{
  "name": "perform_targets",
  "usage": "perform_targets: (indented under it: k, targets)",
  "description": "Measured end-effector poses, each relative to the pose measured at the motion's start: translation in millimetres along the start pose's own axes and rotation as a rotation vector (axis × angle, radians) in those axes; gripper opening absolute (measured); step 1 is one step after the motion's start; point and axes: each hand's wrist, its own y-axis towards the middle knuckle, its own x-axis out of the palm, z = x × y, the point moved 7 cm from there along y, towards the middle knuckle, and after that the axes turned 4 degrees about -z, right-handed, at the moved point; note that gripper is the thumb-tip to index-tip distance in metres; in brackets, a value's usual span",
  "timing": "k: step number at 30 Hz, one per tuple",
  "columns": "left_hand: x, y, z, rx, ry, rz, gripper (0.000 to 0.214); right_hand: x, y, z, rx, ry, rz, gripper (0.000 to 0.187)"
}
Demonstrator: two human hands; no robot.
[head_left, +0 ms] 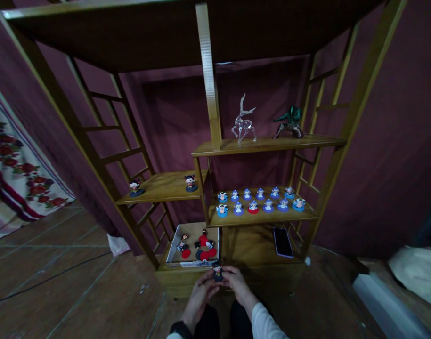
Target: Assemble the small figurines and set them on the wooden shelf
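Between my two hands, just in front of the shelf's lowest board, is a small black-haired figurine [217, 271] in dark clothes, held upright. My left hand [204, 288] closes on its left side, and my right hand [236, 281] grips its right side. Just beyond my hands, a shallow cardboard box [173, 249] holds several more figurines [203, 241] in red and black, lying jumbled. On the middle-left shelf, two similar figurines stand on dark round bases, one at the left end [135, 188] and one at the right [190, 183].
Two rows of small figurines [253, 207] on mostly blue and purple bases fill the right shelf [215, 221]. Above stand a clear deer [243, 123] and a dark green-headed figure [289, 123]. A phone [283, 242] lies on the bottom board. A cable [52, 278] crosses the floor at left.
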Motion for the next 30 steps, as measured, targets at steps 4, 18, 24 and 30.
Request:
perform_targets:
  k: [4, 18, 24, 30]
  targets:
    - [-2.2, 4.5, -6.2, -0.082, -0.053, 0.048, 0.032, -0.6, 4.6, 2.1, 0.028, -0.026, 0.014, 0.029]
    - [10.2, 9.7, -3.4, -0.016, -0.043, 0.062, 0.024, -0.1, 0.6, -8.0, 0.019, -0.045, -0.096, 0.026]
    - [10.8, 7.6, -7.3, -0.018, -0.138, 0.014, 0.020, -3.6, 0.8, -3.3, 0.037, -0.091, -0.123, 0.034]
    - [4.4, 9.0, -10.7, 0.009, -0.112, 0.030, 0.023, -2.0, 1.3, 2.5, 0.007, -0.114, -0.156, 0.038]
